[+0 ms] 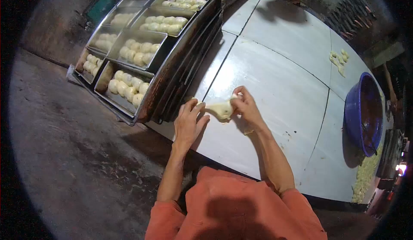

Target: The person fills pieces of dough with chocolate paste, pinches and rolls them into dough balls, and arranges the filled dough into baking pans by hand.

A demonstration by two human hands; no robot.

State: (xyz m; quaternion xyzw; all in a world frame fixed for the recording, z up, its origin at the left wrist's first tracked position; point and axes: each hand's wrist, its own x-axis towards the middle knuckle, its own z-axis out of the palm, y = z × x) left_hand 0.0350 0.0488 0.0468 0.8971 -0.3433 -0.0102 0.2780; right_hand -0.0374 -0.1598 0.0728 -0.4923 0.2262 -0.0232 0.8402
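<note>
A flattened, stretched piece of pale dough (221,110) spans the gap between my two hands, just above the white tabletop. A small dark spot shows near its right end. My left hand (187,121) has its fingertips closed on the left end. At the right end, my right hand (247,107) pinches the dough between thumb and fingers. My fingers partly cover both ends. Left of my hands, the nearest metal baking tin (103,81) holds several round dough balls (128,87) set in rows.
More tins with dough balls (164,25) stand on stacked dark trays (183,63) along the table's left side. On the right are a blue basin (350,111), small dough scraps (339,63) and a spread of pale yellow bits (365,177). The tiled tabletop (284,85) has dark seams.
</note>
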